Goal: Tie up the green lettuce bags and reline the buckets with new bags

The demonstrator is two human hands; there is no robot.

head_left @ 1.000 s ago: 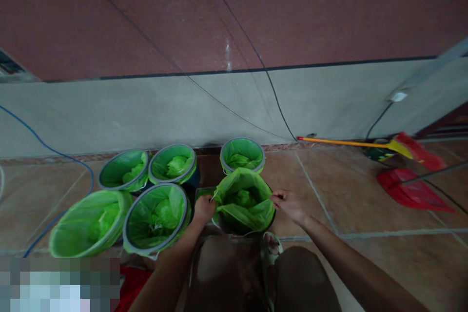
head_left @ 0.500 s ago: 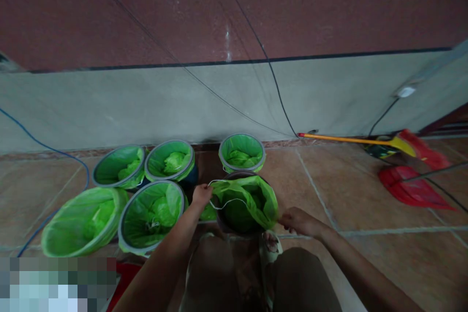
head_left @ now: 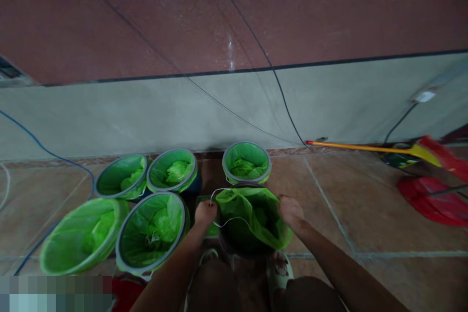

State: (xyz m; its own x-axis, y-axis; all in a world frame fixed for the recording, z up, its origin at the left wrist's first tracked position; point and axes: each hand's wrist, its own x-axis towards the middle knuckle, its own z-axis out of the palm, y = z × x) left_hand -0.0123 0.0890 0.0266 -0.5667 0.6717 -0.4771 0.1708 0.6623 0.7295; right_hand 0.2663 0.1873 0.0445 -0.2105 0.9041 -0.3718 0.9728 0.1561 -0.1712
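Note:
A thin green plastic bag (head_left: 237, 204) with a white drawstring (head_left: 218, 194) sits in a dark bin (head_left: 234, 247) at my feet. Its mouth gapes upward and a flap hangs toward me. My left hand (head_left: 205, 212) is closed at the left side of the bag, gripping its edge near the drawstring. On the opposite side my right hand (head_left: 291, 209) is closed on the bag's right edge. The fingertips of both hands are partly hidden. Just behind stands a grey-rimmed bin (head_left: 247, 180) lined with the same green plastic.
Several green-lined bins stand to the left, including a near grey-rimmed one (head_left: 120, 234) and an all-green one (head_left: 54, 253). A blue hose (head_left: 58, 153) runs past them. Rightward lie a yellow-handled broom (head_left: 351, 146) and a red dustpan (head_left: 431, 200). Cables hang along the wall (head_left: 164, 112).
My right hand has moved up and inward to the bag's right edge. The bag's mouth has shifted and its flap hangs farther toward me. My left hand keeps its hold.

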